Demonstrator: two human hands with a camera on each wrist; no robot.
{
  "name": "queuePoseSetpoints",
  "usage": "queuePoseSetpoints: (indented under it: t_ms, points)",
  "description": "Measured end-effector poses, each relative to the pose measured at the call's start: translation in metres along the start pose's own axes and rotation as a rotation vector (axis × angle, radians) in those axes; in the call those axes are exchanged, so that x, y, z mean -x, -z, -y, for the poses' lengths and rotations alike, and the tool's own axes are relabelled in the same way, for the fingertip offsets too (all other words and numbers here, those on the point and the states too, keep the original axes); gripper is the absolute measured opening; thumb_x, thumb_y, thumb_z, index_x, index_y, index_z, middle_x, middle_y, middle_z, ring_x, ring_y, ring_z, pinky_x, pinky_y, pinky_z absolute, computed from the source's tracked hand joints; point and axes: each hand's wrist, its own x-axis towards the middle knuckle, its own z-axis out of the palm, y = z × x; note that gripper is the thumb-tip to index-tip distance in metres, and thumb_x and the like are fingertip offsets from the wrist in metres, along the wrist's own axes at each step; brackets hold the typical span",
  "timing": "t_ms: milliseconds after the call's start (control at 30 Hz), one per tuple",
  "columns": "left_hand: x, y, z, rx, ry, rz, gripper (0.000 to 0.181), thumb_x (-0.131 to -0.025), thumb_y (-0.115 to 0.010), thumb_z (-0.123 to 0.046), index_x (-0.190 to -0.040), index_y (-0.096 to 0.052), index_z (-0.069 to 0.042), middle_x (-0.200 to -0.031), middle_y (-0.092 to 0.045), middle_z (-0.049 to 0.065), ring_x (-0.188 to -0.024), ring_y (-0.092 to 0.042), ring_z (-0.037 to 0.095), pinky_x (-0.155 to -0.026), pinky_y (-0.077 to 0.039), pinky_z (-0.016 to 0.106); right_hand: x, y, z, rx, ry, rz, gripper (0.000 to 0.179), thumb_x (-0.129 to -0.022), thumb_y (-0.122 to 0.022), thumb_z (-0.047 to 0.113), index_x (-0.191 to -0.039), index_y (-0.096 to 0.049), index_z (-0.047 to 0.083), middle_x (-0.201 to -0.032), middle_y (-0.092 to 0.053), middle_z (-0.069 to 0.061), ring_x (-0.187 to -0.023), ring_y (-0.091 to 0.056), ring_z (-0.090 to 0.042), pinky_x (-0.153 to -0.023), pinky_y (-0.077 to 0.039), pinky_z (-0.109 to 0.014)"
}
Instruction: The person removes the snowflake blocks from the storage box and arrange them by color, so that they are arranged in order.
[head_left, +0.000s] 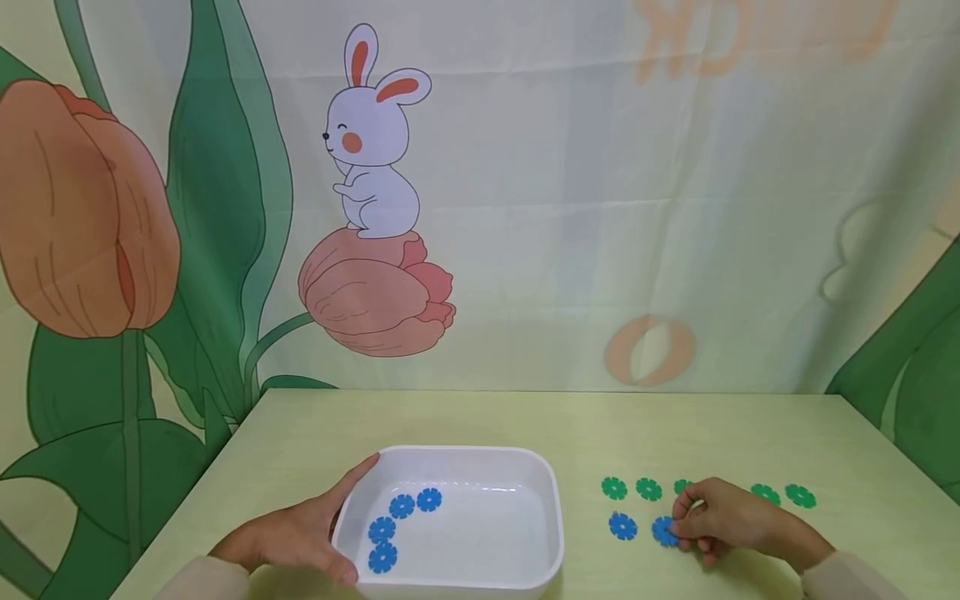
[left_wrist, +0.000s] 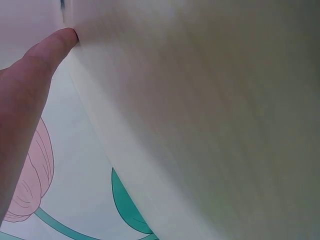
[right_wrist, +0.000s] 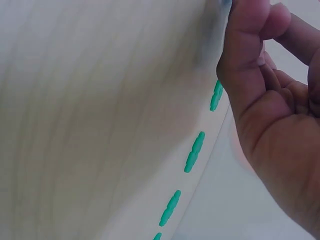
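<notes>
My left hand [head_left: 303,533] grips the left side of a white plastic bin [head_left: 517,454], thumb at the near corner and a finger at the far one. Several blue snowflake discs [head_left: 382,557] with notched rims lie along the left part of the bin's floor. To the right of the bin, my right hand [head_left: 723,521] pinches a blue snowflake disc [head_left: 663,532] between thumb and fingers, close over the table. Another blue snowflake disc [head_left: 622,526] lies just left of it. In the right wrist view, the pinching fingertips of the right hand [right_wrist: 270,90] run off the top edge.
A row of green snowflake discs [head_left: 648,489] lies behind the blue ones, partly covered by the right hand. The pale wooden table [head_left: 600,425] ends at a printed cloth backdrop [head_left: 517,208] with a rabbit and tulips.
</notes>
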Motion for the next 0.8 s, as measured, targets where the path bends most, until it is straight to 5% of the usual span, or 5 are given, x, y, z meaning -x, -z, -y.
queuePoseSetpoints:
  t_ms: [500, 800]
  points:
    - [0.0, -0.001, 0.001, -0.03, 0.017, -0.016, 0.128, -0.077, -0.086, -0.038, -0.159, 0.013, -0.026, -0.158, -0.015, 0.02, -0.124, -0.042, 0.034, -0.102, -0.043, 0.056, -0.002, 0.001, 0.002, 0.055, -0.066, -0.049, 0.008, -0.097, -0.063, 0.006, -0.094, -0.06, -0.001, -0.076, -0.064, -0.008, -0.058, -0.053, -0.013, -0.055, -0.051, -0.025]
    - [0.0, 0.0, 0.001, -0.039, 0.01, -0.011, 0.128, -0.077, -0.085, -0.039, -0.159, 0.012, -0.026, -0.159, -0.014, 0.02, -0.125, -0.04, 0.035, -0.104, -0.042, 0.055, 0.0, 0.003, 0.026, 0.047, 0.037, -0.029, 0.013, -0.098, -0.063, 0.011, -0.097, -0.059, -0.002, -0.077, -0.065, -0.009, -0.057, -0.051, -0.013, -0.054, -0.051, -0.026]
